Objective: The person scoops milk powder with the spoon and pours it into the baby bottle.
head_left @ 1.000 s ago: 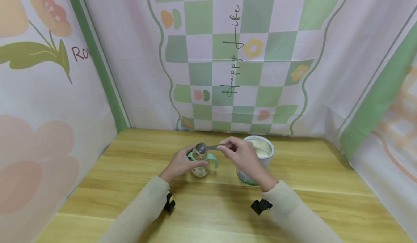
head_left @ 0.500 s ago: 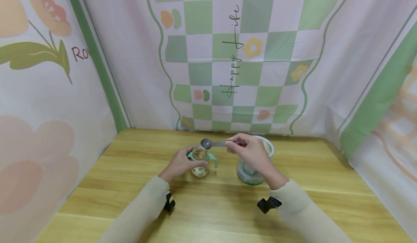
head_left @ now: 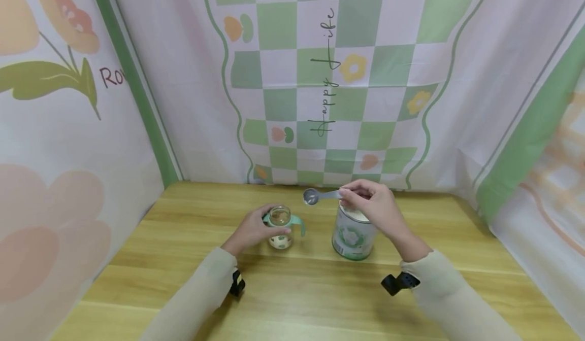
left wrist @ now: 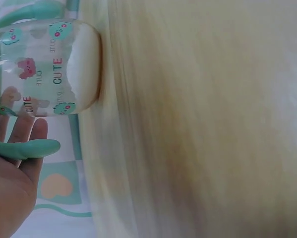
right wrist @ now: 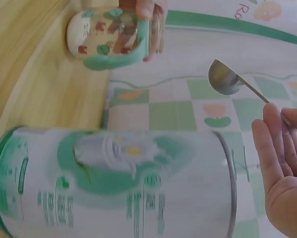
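My left hand (head_left: 251, 231) grips a clear baby bottle (head_left: 280, 242) that stands uncapped on the table, its mouth facing up. Mint-green handles flank it, and white powder lies at its bottom in the left wrist view, where the printed wall of the bottle (left wrist: 39, 64) shows. Between thumb and fingers my right hand (head_left: 381, 210) pinches the handle of a metal measuring spoon (head_left: 312, 196). The spoon's bowl hangs in the air between bottle and can, touching neither; its inside looks mostly bare grey. Below that hand stands a white-and-green powder can (head_left: 351, 237), open, with pale powder near its rim.
The wooden table (head_left: 292, 295) carries the bottle left of the can, with a gap between them. A checkered cloth curtain (head_left: 315, 102) hangs behind the table's far edge, and printed cloth (head_left: 68, 143) closes the left side.
The right hand has drawn the spoon from over the bottle's mouth to the right and slightly up, toward the can. The left hand and bottle have stayed in place.
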The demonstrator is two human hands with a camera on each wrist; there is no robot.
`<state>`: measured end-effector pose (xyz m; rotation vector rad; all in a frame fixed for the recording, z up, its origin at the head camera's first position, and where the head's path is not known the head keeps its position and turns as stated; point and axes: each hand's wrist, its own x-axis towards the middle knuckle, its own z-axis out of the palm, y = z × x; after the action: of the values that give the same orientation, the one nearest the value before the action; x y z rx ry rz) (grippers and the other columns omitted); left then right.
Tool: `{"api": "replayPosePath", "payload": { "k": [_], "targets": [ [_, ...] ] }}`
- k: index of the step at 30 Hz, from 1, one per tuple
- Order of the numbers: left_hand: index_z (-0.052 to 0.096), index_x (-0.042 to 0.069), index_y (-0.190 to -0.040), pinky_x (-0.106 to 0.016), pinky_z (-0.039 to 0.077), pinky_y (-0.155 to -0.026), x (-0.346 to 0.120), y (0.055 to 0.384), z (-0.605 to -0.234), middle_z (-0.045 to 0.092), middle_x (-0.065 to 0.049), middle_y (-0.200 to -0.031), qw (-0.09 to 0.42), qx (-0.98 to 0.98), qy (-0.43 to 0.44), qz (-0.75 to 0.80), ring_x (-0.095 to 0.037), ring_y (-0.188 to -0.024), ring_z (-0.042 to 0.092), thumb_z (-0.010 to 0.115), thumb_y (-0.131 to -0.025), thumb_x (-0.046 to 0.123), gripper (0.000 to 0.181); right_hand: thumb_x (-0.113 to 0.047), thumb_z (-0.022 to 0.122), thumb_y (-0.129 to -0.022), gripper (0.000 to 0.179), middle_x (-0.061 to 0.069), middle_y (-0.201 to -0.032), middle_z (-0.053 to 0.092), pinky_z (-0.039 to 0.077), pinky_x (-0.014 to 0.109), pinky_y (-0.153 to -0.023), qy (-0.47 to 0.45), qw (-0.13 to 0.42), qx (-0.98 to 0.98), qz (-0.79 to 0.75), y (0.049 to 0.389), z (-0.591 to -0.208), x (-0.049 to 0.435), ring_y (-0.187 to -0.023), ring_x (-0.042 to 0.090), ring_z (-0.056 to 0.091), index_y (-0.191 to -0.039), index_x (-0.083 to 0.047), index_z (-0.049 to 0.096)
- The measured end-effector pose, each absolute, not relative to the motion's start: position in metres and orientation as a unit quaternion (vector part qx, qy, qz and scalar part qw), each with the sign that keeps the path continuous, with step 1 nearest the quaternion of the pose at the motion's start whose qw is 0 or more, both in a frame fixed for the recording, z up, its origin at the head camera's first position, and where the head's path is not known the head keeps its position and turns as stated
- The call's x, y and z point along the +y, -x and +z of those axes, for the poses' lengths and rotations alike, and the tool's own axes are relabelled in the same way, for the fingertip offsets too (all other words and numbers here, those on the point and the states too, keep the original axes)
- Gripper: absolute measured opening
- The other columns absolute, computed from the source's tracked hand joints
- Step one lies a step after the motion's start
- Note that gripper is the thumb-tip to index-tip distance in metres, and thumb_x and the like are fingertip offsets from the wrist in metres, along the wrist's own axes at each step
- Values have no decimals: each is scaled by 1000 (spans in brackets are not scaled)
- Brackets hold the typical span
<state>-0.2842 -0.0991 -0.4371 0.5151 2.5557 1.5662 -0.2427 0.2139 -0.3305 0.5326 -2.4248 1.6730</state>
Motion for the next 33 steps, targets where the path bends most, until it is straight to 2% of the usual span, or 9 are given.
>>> {"api": "replayPosePath", "payload": {
  "k": [5, 8, 13, 18, 25, 33],
  "targets": [
    [50, 24, -147, -49, 44, -103, -99, 285, -435, 59, -4, -135, 47, 836, -198, 509, -24, -121, 56, 87, -75, 48, 85, -36, 68, -97, 37, 20, -99, 72, 57, 27, -80, -164, 97, -810, 554, 243, -329, 230, -89, 29, 73, -110, -1, 70],
    [49, 27, -148, -48, 44, -104, -99, 286, -433, 58, -1, -135, 48, 837, -206, 504, -22, -120, 56, 88, -74, 47, 86, -35, 67, -98, 37, 17, -98, 73, 57, 26, -78, -157, 112, -816, 544, 244, -329, 238, -87, 24, 73, -110, 0, 71],
    [47, 22, -149, -45, 43, -105, -97, 287, -426, 56, 0, -139, 44, 844, -217, 489, -19, -122, 53, 88, -73, 49, 91, -34, 67, -98, 39, 14, -98, 72, 57, 24, -78, -148, 126, -819, 541, 243, -328, 249, -85, 17, 73, -111, 3, 70],
    [49, 17, -148, -44, 38, -110, -89, 287, -408, 51, -1, -147, 10, 856, -249, 454, -23, -132, 48, 86, -78, 44, 84, -30, 67, -99, 38, 11, -99, 70, 57, 23, -78, -144, 137, -812, 549, 241, -327, 258, -85, 15, 72, -111, 6, 69],
    [49, 20, -148, -44, 38, -110, -74, 290, -383, 49, 3, -147, -21, 859, -300, 414, -20, -134, 46, 84, -81, 44, 80, -25, 68, -98, 36, 4, -99, 70, 57, 23, -76, -140, 159, -806, 553, 238, -327, 272, -82, 14, 72, -112, 8, 68],
    [49, 18, -148, -40, 40, -108, -46, 290, -361, 51, 0, -146, -33, 842, -339, 418, -17, -132, 47, 85, -81, 42, 80, -25, 69, -98, 37, 1, -88, 74, 56, 19, -74, -123, 166, -825, 526, 239, -329, 285, -78, 12, 72, -112, 9, 69]
  ]
}}
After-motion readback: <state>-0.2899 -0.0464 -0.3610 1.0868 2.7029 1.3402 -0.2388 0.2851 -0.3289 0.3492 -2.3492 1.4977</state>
